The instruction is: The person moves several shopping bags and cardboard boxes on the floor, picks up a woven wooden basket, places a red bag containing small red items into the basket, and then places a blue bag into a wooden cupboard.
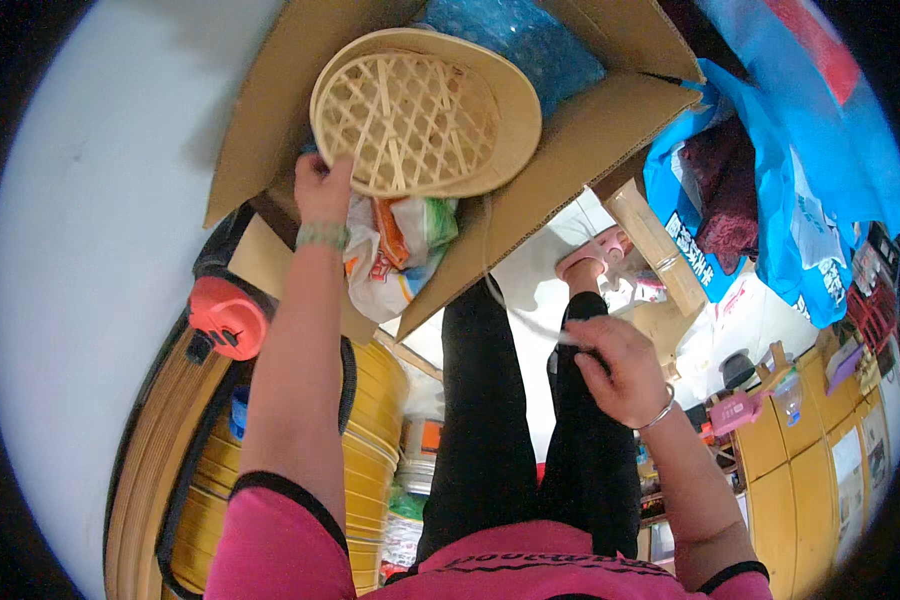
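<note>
An oval, pale woven basket (409, 124), possibly a hat, with an open lattice and a smooth wide rim, is held over an open cardboard box (547, 180). My left hand (322, 187) grips its lower left rim; some fingers are hidden. From near the rim a thin white cord (521, 319) hangs in a curve towards my right hand (622, 371), which pinches its end in front of my knee. Below the basket, a white plastic bag (379, 277) with orange and green print shows inside the box. Blue plastic wrapping (517, 52) fills the box's far part.
A blue bag (787, 247) holding dark red cloth (724, 195) stands right of the box. At left are a red round-topped object (227, 319) and a white wall (97, 225). A pink slipper (596, 251) is on my foot. Yellow cabinets (787, 480) stand at lower right.
</note>
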`<move>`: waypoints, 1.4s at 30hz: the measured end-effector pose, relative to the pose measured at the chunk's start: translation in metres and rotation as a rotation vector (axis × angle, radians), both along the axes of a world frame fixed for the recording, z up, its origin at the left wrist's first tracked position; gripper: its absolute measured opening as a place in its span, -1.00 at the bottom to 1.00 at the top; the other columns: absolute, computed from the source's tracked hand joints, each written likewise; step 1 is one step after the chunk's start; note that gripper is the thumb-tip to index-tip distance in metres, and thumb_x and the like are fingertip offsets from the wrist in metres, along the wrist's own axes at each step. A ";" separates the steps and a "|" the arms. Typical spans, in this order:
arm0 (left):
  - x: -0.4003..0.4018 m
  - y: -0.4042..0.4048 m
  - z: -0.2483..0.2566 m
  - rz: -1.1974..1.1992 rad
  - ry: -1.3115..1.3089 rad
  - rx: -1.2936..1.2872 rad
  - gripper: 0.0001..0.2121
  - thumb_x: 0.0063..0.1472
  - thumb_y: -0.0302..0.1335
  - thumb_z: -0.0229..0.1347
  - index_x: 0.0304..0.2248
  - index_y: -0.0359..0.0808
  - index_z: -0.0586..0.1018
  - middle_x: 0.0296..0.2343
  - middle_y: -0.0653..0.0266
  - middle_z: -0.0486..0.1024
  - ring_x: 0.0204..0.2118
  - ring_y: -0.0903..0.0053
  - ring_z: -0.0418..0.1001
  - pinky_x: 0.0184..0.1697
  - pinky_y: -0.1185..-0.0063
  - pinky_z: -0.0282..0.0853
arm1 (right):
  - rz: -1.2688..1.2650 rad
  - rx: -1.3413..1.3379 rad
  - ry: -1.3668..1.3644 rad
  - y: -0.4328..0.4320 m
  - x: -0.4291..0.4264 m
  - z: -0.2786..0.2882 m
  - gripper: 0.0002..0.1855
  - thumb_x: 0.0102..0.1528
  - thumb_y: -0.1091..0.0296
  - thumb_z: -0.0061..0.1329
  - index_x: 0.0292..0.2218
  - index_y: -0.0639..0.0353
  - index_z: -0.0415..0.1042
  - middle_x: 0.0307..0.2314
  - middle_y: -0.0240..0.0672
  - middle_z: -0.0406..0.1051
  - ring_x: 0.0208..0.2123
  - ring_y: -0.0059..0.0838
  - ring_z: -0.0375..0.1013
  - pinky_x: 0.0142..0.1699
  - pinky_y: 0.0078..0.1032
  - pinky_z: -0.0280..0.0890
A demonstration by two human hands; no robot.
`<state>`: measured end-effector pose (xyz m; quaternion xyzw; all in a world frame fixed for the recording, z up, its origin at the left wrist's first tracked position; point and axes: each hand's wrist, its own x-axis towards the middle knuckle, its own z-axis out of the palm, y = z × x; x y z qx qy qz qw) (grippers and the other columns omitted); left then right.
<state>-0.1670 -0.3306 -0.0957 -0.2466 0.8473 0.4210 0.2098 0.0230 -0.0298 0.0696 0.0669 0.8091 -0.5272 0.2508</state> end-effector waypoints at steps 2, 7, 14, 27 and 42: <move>0.018 0.007 0.048 0.136 0.038 0.245 -0.66 -0.07 -0.51 0.02 -0.26 -0.44 0.29 -0.35 0.18 0.36 -0.34 0.55 0.32 -0.28 0.64 0.25 | -0.078 0.051 -0.068 0.018 0.002 0.003 -0.47 -0.19 0.40 -0.03 -0.14 0.26 0.16 -0.24 -0.05 0.23 -0.17 -0.09 0.22 -0.08 -0.39 0.12; 0.058 -0.009 0.178 0.235 0.082 0.332 -0.57 -0.07 -0.63 -0.04 -0.13 -0.40 0.21 -0.23 0.22 0.28 -0.20 0.51 0.28 -0.13 0.58 0.20 | -0.446 -0.194 -0.054 0.025 -0.031 -0.016 -0.02 -0.25 0.38 0.07 0.06 0.25 -0.29 -0.01 -0.06 -0.06 -0.03 -0.28 0.06 0.01 -0.41 0.00; 0.131 -0.004 0.228 0.172 -0.016 0.389 -0.48 -0.12 -0.66 0.00 -0.09 -0.35 0.17 -0.23 0.22 0.29 -0.20 0.45 0.30 -0.17 0.48 0.26 | -0.461 -0.387 -0.272 0.019 0.010 0.008 -0.28 -0.09 0.56 -0.15 0.05 0.25 -0.23 -0.17 -0.20 0.16 -0.23 -0.48 0.24 -0.21 -0.56 0.21; 0.143 0.061 0.246 -0.214 -0.210 0.446 -0.71 -0.07 -0.54 0.07 -0.31 -0.36 0.31 -0.46 0.15 0.36 -0.37 0.49 0.38 -0.34 0.57 0.29 | -0.749 0.094 -0.403 0.082 0.093 0.047 -0.58 -0.05 0.46 -0.14 -0.12 0.30 0.16 -0.18 -0.30 0.19 -0.14 -0.44 0.17 -0.04 -0.50 0.05; 0.086 0.101 0.223 -0.409 -0.171 0.514 -0.78 -0.02 -0.50 -0.03 -0.32 -0.37 0.35 -0.53 0.06 0.37 -0.51 0.27 0.37 -0.46 0.52 0.28 | -1.161 -0.124 -0.664 0.115 0.133 0.030 -0.54 -0.05 0.33 -0.14 -0.10 0.23 0.11 -0.24 -0.25 0.23 -0.25 -0.39 0.28 -0.16 -0.44 0.23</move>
